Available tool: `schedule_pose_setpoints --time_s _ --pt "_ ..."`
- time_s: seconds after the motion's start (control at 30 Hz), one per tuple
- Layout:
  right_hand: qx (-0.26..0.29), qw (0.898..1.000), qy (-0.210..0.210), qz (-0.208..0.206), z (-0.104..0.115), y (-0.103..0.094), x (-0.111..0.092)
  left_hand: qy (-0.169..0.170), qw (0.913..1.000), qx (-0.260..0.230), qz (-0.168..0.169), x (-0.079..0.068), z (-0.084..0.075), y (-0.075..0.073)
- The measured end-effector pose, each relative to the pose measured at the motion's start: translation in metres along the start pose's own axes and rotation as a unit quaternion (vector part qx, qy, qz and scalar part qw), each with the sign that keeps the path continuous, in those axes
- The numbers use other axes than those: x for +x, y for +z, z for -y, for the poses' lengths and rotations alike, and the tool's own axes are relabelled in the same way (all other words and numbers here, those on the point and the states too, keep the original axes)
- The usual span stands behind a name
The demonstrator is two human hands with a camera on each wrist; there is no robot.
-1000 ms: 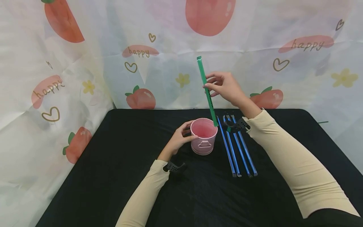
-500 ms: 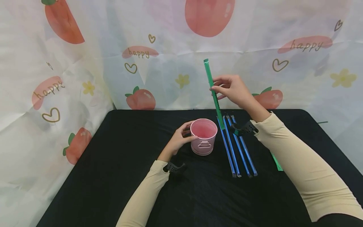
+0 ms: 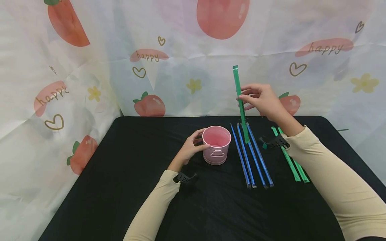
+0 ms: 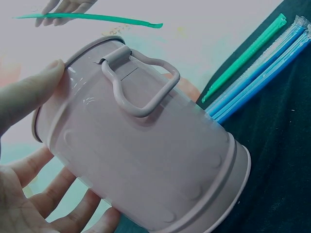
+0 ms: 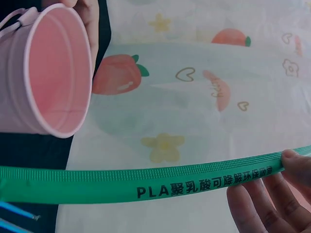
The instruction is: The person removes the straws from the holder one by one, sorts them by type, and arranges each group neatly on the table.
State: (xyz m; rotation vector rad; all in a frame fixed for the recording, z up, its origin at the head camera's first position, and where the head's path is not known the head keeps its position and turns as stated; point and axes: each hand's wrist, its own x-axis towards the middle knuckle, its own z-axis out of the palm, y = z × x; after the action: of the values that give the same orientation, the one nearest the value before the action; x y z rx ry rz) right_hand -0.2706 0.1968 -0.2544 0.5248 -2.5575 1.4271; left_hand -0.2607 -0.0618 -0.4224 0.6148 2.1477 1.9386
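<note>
My left hand (image 3: 190,147) grips a small pink metal bucket (image 3: 217,153), thumb at the rim and fingers along its side. The bucket stands upright on the black table; its wire handle (image 4: 138,109) hangs against the wall. Only pink lining shows inside it in the right wrist view. Up and to the right, my right hand (image 3: 260,100) pinches a paper-wrapped straw (image 3: 240,103) in green, held nearly upright. Black print with "PLA" runs along this green wrapper (image 5: 112,187). Its lower end overlaps the row of blue straws (image 3: 243,157) in the head view.
Several blue straws in clear wrappers lie side by side, right of the bucket. Two more green wrapped straws (image 3: 289,160) lie farther right, partly under my right forearm. A printed cloth (image 3: 181,80) hangs behind the black table (image 3: 144,201).
My right hand has moved to the right and slightly down with the green straw, away from the bucket. The green straws on the table have come out from behind the forearm. My left hand stays put.
</note>
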Motion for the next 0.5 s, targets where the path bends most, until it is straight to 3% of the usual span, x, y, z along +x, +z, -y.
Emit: schedule_pose_setpoints --time_s 0.5 --pt "-0.013 1.0 0.029 -0.002 -0.02 -0.026 -0.024 0.0 1.0 0.002 -0.003 0.0 0.0 0.0"
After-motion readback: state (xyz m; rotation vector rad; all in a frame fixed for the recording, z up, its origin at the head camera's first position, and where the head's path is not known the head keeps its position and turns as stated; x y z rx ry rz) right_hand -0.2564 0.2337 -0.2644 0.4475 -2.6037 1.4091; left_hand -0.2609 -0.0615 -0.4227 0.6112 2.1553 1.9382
